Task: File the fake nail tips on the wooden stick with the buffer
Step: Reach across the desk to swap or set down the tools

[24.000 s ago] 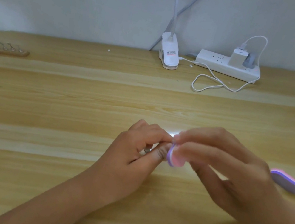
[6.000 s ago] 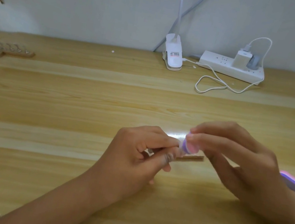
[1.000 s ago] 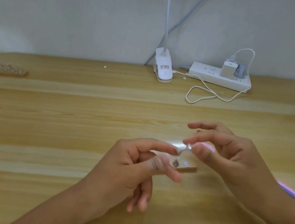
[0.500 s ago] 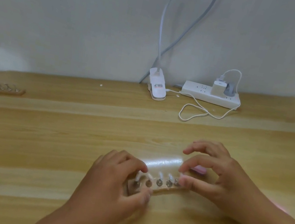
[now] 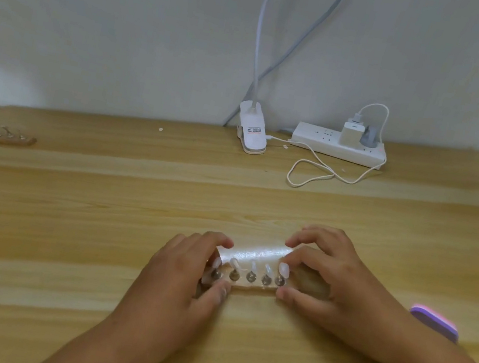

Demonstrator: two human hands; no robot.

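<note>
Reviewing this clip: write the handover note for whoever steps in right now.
Left hand: pinches the wooden stick at its left end.
Right hand: pinches its right end.
The stick lies on the table, five nail tips in a row on it.
The purple buffer lies on the table beside the right forearm, unheld.
Done: cannot tell which tips are filed.
Left: pick up the buffer, file the tips.

White clip [image 5: 251, 138] at the back of the desk [image 5: 66, 214]: a small label [image 5: 254, 130] sits on its upper face; the label carries a dark line of print with a red line just under it; both lines are too small and blurred to read, so no letter, brand or number can be made out. White power strip [image 5: 318, 142] beside the clip: any marking is illegible. Nothing else readable.
</note>
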